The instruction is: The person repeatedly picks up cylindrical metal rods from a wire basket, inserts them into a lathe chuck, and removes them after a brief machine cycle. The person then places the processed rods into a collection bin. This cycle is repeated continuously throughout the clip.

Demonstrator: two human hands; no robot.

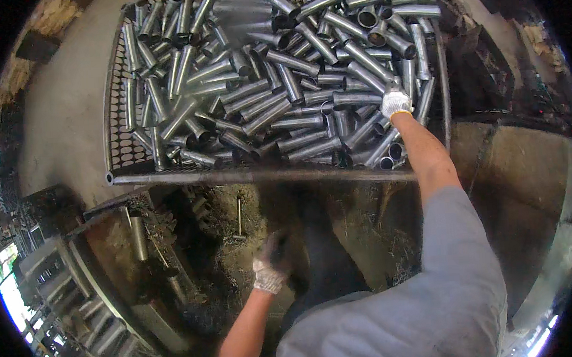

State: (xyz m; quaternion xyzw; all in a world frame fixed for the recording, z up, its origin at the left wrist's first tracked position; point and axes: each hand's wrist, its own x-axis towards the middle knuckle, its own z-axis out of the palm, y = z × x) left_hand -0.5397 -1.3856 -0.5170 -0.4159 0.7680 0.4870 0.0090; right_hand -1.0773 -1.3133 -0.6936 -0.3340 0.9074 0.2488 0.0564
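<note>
My right hand [397, 102], in a white knit glove, reaches into the right side of a heap of shiny metal tubes. Its fingers look curled round the near end of one metal tube [368, 63], though the back of the hand hides most of the grip. Many of the tubes around it have a flared end. Below the bin's front edge hangs my left hand [270, 266], in a glove with a pale cuff and darkened fingers. Those fingers blend into the shadow, so their pose is unclear; no held thing shows there.
The tubes lie in a metal bin with perforated sides and a raised front rim [253, 174]. Under it, a T-shaped metal rod [239, 217] stands near dark, dirty machinery. A grey metal cylinder [139, 238] is at the left. Brown panels [522, 177] stand at the right.
</note>
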